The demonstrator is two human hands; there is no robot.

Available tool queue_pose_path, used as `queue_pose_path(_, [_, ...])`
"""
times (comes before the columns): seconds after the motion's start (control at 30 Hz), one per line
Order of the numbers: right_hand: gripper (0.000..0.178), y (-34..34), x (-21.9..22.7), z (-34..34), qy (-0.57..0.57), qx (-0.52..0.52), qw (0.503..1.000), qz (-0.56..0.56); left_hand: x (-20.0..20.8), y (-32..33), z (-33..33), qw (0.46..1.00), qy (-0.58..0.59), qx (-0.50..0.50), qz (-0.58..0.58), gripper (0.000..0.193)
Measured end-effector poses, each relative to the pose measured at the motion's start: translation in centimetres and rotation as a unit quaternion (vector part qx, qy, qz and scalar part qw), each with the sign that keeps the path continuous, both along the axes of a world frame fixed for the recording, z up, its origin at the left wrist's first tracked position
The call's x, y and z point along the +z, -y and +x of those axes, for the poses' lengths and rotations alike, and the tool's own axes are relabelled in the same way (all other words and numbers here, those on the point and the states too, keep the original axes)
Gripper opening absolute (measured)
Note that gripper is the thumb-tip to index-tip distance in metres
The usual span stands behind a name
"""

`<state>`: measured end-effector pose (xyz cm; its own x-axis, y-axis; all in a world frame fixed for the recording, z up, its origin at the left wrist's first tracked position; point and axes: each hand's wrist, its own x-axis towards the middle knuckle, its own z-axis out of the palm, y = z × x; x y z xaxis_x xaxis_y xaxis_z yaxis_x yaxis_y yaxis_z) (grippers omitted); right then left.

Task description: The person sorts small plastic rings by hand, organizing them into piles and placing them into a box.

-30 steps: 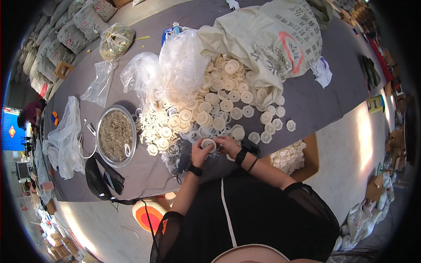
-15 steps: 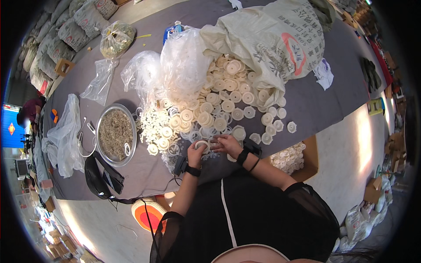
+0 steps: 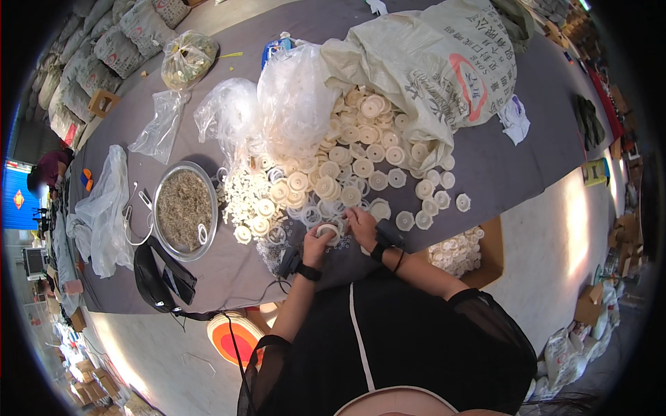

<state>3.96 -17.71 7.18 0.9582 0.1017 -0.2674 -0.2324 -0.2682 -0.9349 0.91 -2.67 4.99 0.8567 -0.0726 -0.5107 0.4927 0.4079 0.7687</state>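
Both forearms angle inward over the near side of the grey table (image 3: 485, 173), the right one slanting more sharply. The left hand (image 3: 316, 251) pinches a pale disc (image 3: 328, 230) between thumb and fingers, in front of the clear rings (image 3: 312, 212) at the pile's near edge. Beside it, slightly apart from the disc, the right hand (image 3: 363, 227) points forward with fingers bent (whether they grip anything small, I cannot tell), and each wrist wears a black band (image 3: 307, 270)
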Motion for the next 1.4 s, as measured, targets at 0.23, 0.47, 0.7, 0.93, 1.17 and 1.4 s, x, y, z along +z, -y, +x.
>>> queue_pose_path(0.23, [0.029, -0.8, 1.3, -0.1, 0.071, -0.003, 0.997, 0.003, 0.5, 1.2, -0.3, 0.999, 0.029, -0.014, -0.018, 0.019])
queue_pose_path(0.47, [0.028, -0.7, 0.3, -0.1, 0.021, -0.037, 0.996, 0.084, 0.6, 2.0, -0.2, 1.0, 0.017, -0.018, -0.012, 0.02])
queue_pose_path(0.7, [0.031, -0.7, -0.4, 0.1, 0.042, -0.049, 0.991, 0.114, 0.7, 2.3, -0.2, 0.999, -0.028, 0.001, -0.044, 0.02])
queue_pose_path(0.93, [0.033, -1.0, -0.3, 0.0, 0.001, -0.062, 0.976, 0.207, 0.4, 2.1, -0.2, 0.99, -0.058, 0.028, -0.122, 0.02])
queue_pose_path(1.17, [0.033, -1.0, -0.3, 0.0, -0.023, -0.038, 0.981, 0.191, 0.0, 2.1, -0.4, 0.988, -0.047, 0.044, -0.138, 0.02])
queue_pose_path(1.4, [0.024, -0.8, -1.1, 0.0, 0.07, -0.048, 0.993, 0.08, 0.4, 2.6, -0.5, 0.995, 0.028, 0.08, -0.051, 0.02])
